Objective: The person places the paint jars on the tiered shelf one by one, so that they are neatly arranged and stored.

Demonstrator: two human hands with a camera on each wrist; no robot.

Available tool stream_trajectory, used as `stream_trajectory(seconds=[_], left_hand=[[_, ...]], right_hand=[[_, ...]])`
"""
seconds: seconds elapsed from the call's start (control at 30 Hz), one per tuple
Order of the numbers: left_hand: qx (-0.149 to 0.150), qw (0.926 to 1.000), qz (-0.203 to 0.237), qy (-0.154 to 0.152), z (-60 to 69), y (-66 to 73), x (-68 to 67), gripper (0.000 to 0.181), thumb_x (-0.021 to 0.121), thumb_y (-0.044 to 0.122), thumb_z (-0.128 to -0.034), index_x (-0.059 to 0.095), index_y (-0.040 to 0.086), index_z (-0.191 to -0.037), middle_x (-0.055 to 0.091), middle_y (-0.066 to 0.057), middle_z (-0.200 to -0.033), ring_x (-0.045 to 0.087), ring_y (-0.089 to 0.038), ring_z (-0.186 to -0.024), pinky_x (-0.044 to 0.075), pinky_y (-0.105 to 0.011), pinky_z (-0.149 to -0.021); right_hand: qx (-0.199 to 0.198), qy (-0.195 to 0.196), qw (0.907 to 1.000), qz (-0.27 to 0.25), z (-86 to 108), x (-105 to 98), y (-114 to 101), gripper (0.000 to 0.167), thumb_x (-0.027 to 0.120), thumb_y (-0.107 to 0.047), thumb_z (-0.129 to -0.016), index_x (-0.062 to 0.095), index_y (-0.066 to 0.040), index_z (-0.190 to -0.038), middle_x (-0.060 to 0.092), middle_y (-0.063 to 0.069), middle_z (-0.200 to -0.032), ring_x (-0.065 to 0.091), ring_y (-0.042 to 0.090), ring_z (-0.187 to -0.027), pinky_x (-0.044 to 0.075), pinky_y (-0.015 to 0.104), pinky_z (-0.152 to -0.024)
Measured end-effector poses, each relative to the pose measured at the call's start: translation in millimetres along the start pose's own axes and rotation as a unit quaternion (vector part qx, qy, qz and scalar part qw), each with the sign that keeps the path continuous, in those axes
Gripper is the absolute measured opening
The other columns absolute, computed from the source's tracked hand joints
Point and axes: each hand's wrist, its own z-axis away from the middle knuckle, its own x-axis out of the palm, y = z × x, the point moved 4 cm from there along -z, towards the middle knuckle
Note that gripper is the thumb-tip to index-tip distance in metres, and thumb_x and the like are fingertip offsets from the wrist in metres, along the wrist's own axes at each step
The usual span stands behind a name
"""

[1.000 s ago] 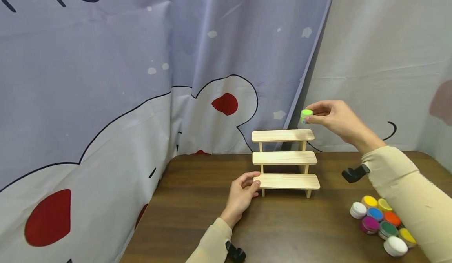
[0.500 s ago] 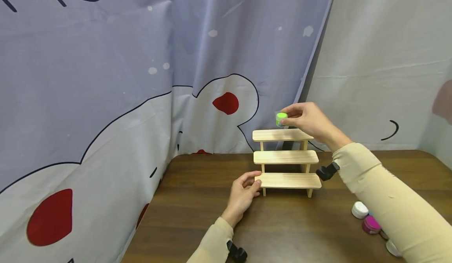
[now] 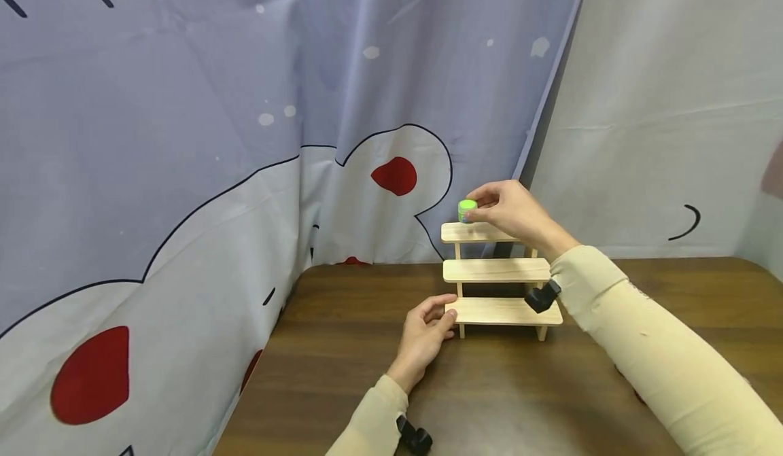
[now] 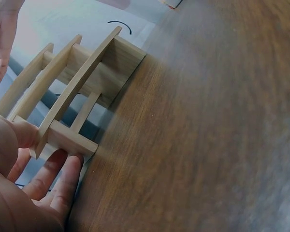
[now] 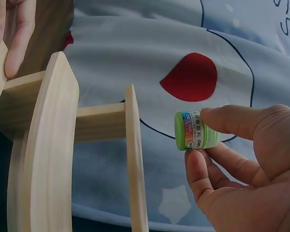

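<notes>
A three-tier wooden stand [image 3: 497,270] stands near the table's back edge. My left hand [image 3: 421,340] grips the left end of its lowest shelf, thumb on top; in the left wrist view, fingers [image 4: 63,186] press against the stand's side. A small green jar [image 3: 467,211] is pinched between thumb and fingers of my right hand [image 3: 512,215], at the left end of the top shelf. In the right wrist view the labelled jar [image 5: 193,130] shows a gap from the top shelf [image 5: 137,164]. The stand's upper right part is partly hidden by my right hand.
The brown table [image 3: 489,388] stretches in front of the stand. A printed curtain [image 3: 342,191] hangs behind it. My right sleeve [image 3: 660,354] crosses the table's right side, with slivers of dark red jars showing at its edge.
My right hand has carried the green jar leftward, from beyond the stand's right end to the top shelf's left end. The sleeve now covers most of the loose jars. My left hand keeps its grip.
</notes>
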Motion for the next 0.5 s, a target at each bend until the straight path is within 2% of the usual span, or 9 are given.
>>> stream_trajectory(seconds=[0.13,0.37,0.5], left_hand=[[-0.001,1.0,0.002,0.002,-0.3,1.0,-2.0,0.026,0.075,0.009,-0.1072,0.079,0.013,-0.133,0.079,-0.01,-0.116,0.075,-0.018,-0.098,0.068,-0.038,-0.088],[0.0,1.0,0.004,-0.002,-1.8,-2.5,-1.6,0.027,0.075,0.007,-0.1067,0.079,0.011,-0.133,0.079,-0.008,-0.112,0.075,-0.013,-0.095,0.068,-0.034,-0.085],[0.0,1.0,0.004,-0.006,-2.2,-2.9,-1.1,0.027,0.076,0.008,-0.1068,0.079,0.012,-0.134,0.079,-0.007,-0.112,0.075,-0.013,-0.095,0.068,-0.035,-0.086]], right_hand=[[0.01,0.001,0.9999,-0.01,-7.2,10,-1,0.04,0.087,-0.019,-0.099,0.076,-0.003,-0.134,0.077,0.016,-0.123,0.07,0.029,-0.111,0.056,0.041,-0.102],[0.018,0.009,0.9996,-0.018,-16.6,26,5,0.035,0.088,-0.015,-0.097,0.078,0.0,-0.127,0.078,0.014,-0.115,0.069,0.023,-0.102,0.057,0.027,-0.086],[0.02,0.001,0.9996,-0.021,-18.9,31,7,0.035,0.087,-0.014,-0.098,0.077,0.002,-0.128,0.078,0.016,-0.116,0.069,0.023,-0.102,0.057,0.023,-0.081]])
